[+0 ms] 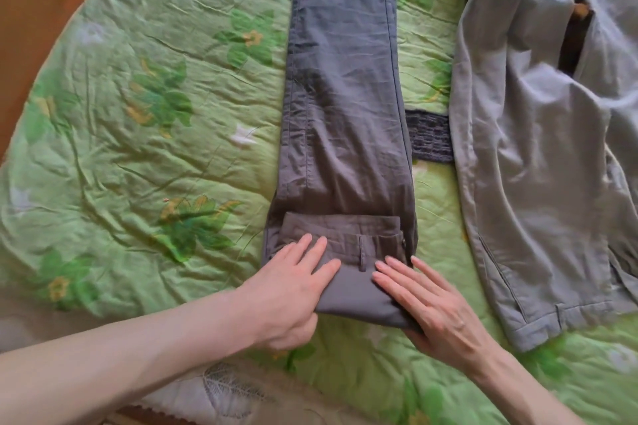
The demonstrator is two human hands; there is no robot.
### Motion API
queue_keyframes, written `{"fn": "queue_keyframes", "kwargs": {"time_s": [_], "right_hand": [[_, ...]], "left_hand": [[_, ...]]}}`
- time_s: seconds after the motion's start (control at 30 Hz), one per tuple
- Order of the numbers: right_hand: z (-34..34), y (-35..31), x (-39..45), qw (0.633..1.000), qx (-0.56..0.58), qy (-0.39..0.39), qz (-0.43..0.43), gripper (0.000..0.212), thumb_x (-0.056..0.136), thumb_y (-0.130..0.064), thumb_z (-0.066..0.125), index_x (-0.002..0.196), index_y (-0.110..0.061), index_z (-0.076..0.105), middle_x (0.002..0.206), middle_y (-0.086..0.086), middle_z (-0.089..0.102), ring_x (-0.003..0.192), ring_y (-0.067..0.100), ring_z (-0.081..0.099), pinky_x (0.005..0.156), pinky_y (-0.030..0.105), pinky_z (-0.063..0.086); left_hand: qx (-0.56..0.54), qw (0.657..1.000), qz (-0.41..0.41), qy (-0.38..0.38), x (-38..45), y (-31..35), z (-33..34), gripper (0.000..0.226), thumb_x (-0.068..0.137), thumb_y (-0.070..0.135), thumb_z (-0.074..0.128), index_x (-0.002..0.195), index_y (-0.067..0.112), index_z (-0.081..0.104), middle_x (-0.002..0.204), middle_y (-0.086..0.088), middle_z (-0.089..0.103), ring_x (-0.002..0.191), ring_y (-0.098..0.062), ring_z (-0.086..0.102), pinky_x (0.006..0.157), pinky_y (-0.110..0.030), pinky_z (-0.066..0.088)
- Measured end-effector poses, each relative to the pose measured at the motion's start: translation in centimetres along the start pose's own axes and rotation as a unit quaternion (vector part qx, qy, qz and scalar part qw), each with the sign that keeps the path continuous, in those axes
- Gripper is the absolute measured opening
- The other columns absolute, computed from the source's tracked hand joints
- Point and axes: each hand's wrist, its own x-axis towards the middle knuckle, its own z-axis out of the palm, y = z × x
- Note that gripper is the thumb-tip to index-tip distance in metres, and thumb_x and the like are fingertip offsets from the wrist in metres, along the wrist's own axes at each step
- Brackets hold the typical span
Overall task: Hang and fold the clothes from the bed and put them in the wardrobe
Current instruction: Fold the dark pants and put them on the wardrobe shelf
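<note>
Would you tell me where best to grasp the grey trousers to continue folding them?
Probably at the folded waist end, from the near side: the left hand and right hand already flank that thick fold, and the trousers stretch straight away.

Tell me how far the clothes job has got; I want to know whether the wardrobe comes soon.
Not soon. Done: the grey trousers lie doubled lengthwise on the green bedspread. In hand: the left hand and right hand turn the waistband end over for a first fold. Left: the rest of that folding, plus the light grey jacket and a dark knit under it. No wardrobe in view.
</note>
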Motion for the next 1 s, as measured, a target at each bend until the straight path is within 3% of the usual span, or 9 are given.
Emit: {"fn": "queue_keyframes", "kwargs": {"time_s": [0.07, 0.17, 0.27, 0.4, 0.53, 0.67, 0.77, 0.87, 1.0], "right_hand": [[-0.9, -0.5, -0.9, 0.997, 0.072, 0.036, 0.022, 0.050, 0.097, -0.023, 0.055, 0.145, -0.006, 0.055, 0.155, 0.002, 0.051, 0.145, 0.018, 0.047, 0.118, 0.044, 0.038], [-1.6, -1.4, -1.6, 0.971, 0.178, 0.099, 0.126, 0.045, 0.090, -0.015, 0.068, 0.135, -0.012, 0.064, 0.140, -0.005, 0.064, 0.128, 0.013, 0.062, 0.105, 0.036, 0.050], [-1.6, -1.4, -0.6, 0.945, 0.216, 0.150, 0.193, 0.035, 0.092, -0.026, 0.068, 0.126, -0.016, 0.069, 0.128, -0.010, 0.070, 0.117, 0.010, 0.068, 0.096, 0.033, 0.054], [-2.2, -0.6, 3.2, 0.899, 0.252, 0.233, 0.273, 0.025, 0.092, -0.034, 0.070, 0.104, -0.012, 0.071, 0.098, -0.019, 0.070, 0.090, -0.005, 0.066, 0.080, 0.017, 0.050], [-3.2, -0.1, 7.6, 0.847, 0.299, 0.291, 0.330, 0.015, 0.099, -0.024, 0.067, 0.086, -0.021, 0.060, 0.070, -0.012, 0.054, 0.065, 0.003, 0.047, 0.061, 0.027, 0.042], [-2.3, 1.0, 11.3, 0.817, 0.240, 0.347, 0.394, 0.023, 0.106, -0.034, 0.051, 0.090, -0.017, 0.052, 0.065, -0.011, 0.048, 0.059, 0.005, 0.042, 0.059, 0.040, 0.040], [-1.3, 2.2, 13.5, 0.808, 0.198, 0.353, 0.427, 0.025, 0.106, -0.039, 0.043, 0.099, -0.017, 0.052, 0.067, -0.009, 0.052, 0.064, 0.024, 0.053, 0.061, 0.040, 0.040], [-0.5, 3.8, 14.8, 0.817, 0.158, 0.329, 0.446, 0.030, 0.108, -0.037, 0.040, 0.107, -0.011, 0.054, 0.086, 0.024, 0.068, 0.079, 0.048, 0.062, 0.063, 0.047, 0.042], [-0.3, 5.2, 16.4, 0.816, 0.124, 0.242, 0.510, 0.027, 0.108, -0.038, 0.042, 0.106, -0.014, 0.054, 0.095, 0.033, 0.068, 0.087, 0.053, 0.064, 0.065, 0.043, 0.034]], "left_hand": [[-0.038, 0.995, 0.005, -0.093, -0.9, 0.4, -1.8, 0.096, 0.071, 0.039, 0.023, 0.165, 0.018, 0.019, 0.173, -0.021, 0.008, 0.160, -0.037, 0.012, 0.130, -0.041, 0.015], [-0.151, 0.982, 0.007, -0.113, -1.8, 0.2, -4.6, 0.081, 0.080, 0.032, 0.034, 0.160, 0.022, 0.031, 0.169, -0.010, 0.028, 0.155, -0.025, 0.028, 0.125, -0.033, 0.023], [-0.255, 0.966, -0.005, -0.035, -1.8, -1.6, -5.9, 0.064, 0.074, 0.030, 0.039, 0.136, 0.033, 0.055, 0.132, 0.004, 0.064, 0.118, -0.012, 0.059, 0.101, -0.027, 0.046], [-0.380, 0.913, -0.067, 0.130, -1.6, -4.6, -5.8, 0.022, 0.078, 0.030, 0.060, 0.096, 0.023, 0.070, 0.079, 0.002, 0.069, 0.069, -0.008, 0.061, 0.067, -0.029, 0.050], [-0.556, 0.775, -0.144, 0.265, -0.6, -6.6, -4.8, 0.018, 0.082, 0.027, 0.087, 0.090, 0.016, 0.075, 0.079, 0.005, 0.074, 0.072, -0.003, 0.064, 0.067, -0.020, 0.051], [-0.726, 0.589, -0.166, 0.313, 1.6, -6.6, -2.9, 0.043, 0.077, 0.041, 0.081, 0.111, 0.014, 0.077, 0.110, -0.004, 0.080, 0.109, -0.018, 0.074, 0.094, -0.032, 0.056], [-0.698, 0.606, -0.160, 0.347, 3.3, -6.7, -2.1, 0.040, 0.087, 0.034, 0.069, 0.124, 0.019, 0.069, 0.120, 0.001, 0.078, 0.118, -0.014, 0.071, 0.103, -0.032, 0.053], [-0.634, 0.665, -0.148, 0.366, 4.4, -7.0, -1.4, 0.040, 0.093, 0.031, 0.066, 0.133, 0.026, 0.062, 0.127, 0.006, 0.074, 0.121, -0.003, 0.066, 0.107, -0.026, 0.049], [-0.557, 0.706, -0.177, 0.399, 6.1, -7.4, 0.0, 0.035, 0.104, 0.021, 0.064, 0.138, 0.018, 0.058, 0.129, 0.006, 0.070, 0.120, 0.001, 0.064, 0.110, -0.022, 0.047]]}}
